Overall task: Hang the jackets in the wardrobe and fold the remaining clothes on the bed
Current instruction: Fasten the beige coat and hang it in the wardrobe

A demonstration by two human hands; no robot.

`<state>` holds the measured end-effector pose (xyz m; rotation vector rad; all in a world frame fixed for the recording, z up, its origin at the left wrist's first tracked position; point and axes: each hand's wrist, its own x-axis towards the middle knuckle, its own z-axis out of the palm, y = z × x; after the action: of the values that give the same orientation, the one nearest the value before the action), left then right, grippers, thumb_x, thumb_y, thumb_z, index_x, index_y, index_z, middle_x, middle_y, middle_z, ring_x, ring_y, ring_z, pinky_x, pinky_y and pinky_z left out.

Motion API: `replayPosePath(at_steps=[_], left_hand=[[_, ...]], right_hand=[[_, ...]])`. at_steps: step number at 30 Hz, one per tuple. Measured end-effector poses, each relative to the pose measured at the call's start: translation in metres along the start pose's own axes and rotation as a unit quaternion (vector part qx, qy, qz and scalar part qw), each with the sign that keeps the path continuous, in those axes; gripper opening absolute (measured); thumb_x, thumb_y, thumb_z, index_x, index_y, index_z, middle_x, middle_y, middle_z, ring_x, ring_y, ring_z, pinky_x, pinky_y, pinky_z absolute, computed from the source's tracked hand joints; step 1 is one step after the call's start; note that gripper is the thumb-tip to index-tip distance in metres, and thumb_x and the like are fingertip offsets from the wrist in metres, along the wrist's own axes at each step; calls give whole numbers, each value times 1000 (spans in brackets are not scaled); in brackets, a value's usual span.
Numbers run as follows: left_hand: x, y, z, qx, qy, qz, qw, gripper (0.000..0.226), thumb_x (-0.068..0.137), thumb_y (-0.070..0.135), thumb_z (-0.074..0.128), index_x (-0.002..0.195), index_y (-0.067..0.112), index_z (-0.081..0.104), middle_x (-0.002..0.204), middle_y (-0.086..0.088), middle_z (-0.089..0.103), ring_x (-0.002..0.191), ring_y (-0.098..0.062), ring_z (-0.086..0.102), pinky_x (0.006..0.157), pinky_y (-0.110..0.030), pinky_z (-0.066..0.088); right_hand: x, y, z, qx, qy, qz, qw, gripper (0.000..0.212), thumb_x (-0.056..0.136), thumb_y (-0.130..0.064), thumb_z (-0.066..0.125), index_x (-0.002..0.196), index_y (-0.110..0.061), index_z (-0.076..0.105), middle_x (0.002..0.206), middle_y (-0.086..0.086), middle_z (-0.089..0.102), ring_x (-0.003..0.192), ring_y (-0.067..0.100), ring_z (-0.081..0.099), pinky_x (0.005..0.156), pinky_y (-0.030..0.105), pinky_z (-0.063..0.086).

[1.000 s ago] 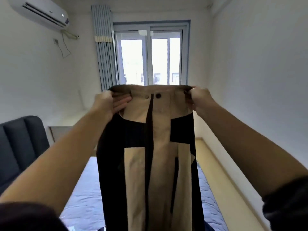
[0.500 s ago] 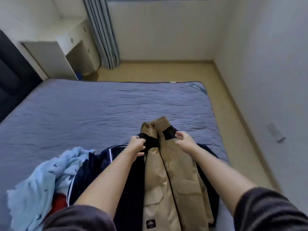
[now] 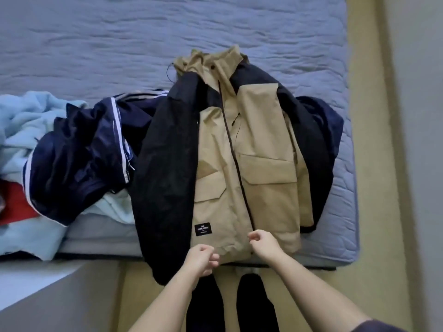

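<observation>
Now the tan-and-black jacket (image 3: pixel 239 164) lies front-up on the bed (image 3: pixel 96 44), partly over a navy jacket (image 3: pixel 79 152). My left hand (image 3: pixel 201 259) and right hand (image 3: pixel 263 243) curl at its hem beside the zip; whether they pinch cloth I cannot tell. Next, I judge, it needs lifting for the wardrobe

The tan and black jacket (image 3: pixel 239 164) is covering the middle of a navy jacket (image 3: pixel 79 152), leaving only parts showing at centre left and right. A light blue garment (image 3: pixel 21 123) and a red cloth (image 3: pixel 12 200) are running off the left edge. The black label (image 3: pixel 202 229) is carrying print too small to read. The left hand (image 3: pixel 201 259) and right hand (image 3: pixel 263 243) are lying curled at the hem, their fingers hiding whether they are gripping it
</observation>
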<state>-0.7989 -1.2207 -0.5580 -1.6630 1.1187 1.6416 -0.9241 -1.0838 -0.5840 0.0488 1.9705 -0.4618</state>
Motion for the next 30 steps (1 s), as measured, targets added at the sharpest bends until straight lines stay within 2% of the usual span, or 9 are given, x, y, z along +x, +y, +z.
replayPosePath(at_steps=[4, 8, 11, 15, 18, 21, 25, 27, 30], left_hand=[[45, -31, 28, 26, -48, -54, 997, 19, 98, 17, 43, 105, 10, 60, 88, -3, 67, 67, -14, 59, 65, -25, 47], [76, -39, 52, 34, -80, -121, 989, 32, 97, 37, 45, 119, 15, 52, 110, -3, 65, 92, -18, 63, 77, -35, 51], [93, -41, 75, -107, -59, -151, 981, 44, 93, 41, 55, 128, 16, 49, 120, -7, 61, 103, -23, 61, 81, -40, 50], [107, -37, 100, -306, -15, -162, 938, 54, 88, 37, 66, 135, 15, 48, 142, -11, 45, 126, -29, 48, 94, -49, 44], [112, -40, 108, -337, 6, -158, 928, 46, 84, 36, 71, 121, 13, 56, 118, -7, 60, 100, -23, 61, 98, -51, 39], [111, -45, 108, -344, -8, -140, 928, 37, 85, 30, 71, 114, 10, 61, 100, -3, 64, 84, -16, 63, 95, -49, 41], [99, -49, 101, -296, -43, -163, 940, 50, 82, 44, 71, 122, 21, 52, 134, -13, 53, 117, -25, 55, 97, -50, 42], [95, -49, 101, -310, -74, -158, 935, 46, 82, 50, 68, 116, 25, 52, 130, -12, 55, 121, -25, 53, 101, -54, 38], [88, -44, 106, -379, -105, -135, 909, 26, 87, 43, 64, 103, 24, 57, 103, -4, 66, 98, -19, 61, 88, -48, 43]], right_hand=[[35, 37, 15, -2, 78, 58, 995, 38, 89, -10, 48, 127, -10, 53, 130, 10, 57, 121, 27, 51, 96, 28, 38], [67, 54, 12, 46, 103, 143, 983, 47, 91, -17, 52, 132, 1, 39, 134, 21, 49, 123, 37, 47, 100, 37, 39], [84, 63, 11, 167, 95, 150, 970, 58, 88, -23, 61, 134, 2, 38, 133, 19, 51, 121, 35, 49, 103, 40, 40], [95, 68, 23, 366, 131, 173, 905, 51, 84, -17, 67, 128, -2, 45, 122, 12, 58, 112, 28, 56, 100, 43, 45], [101, 69, 24, 455, 103, 200, 862, 26, 85, -14, 68, 107, -8, 54, 104, 6, 63, 90, 19, 63, 70, 33, 51], [98, 73, 19, 454, 104, 194, 863, 12, 87, -11, 67, 85, -13, 54, 88, 3, 62, 71, 12, 60, 58, 27, 46], [85, 75, 13, 492, 98, 161, 850, 12, 95, -1, 50, 105, -4, 56, 101, 11, 63, 82, 23, 63, 69, 32, 51], [78, 74, 6, 556, 103, 151, 811, 22, 98, 1, 38, 115, -4, 51, 107, 15, 59, 94, 33, 61, 81, 42, 50], [71, 75, -7, 603, 115, 162, 773, 22, 101, -6, 34, 119, -10, 46, 100, 14, 57, 88, 32, 59, 82, 48, 49]])
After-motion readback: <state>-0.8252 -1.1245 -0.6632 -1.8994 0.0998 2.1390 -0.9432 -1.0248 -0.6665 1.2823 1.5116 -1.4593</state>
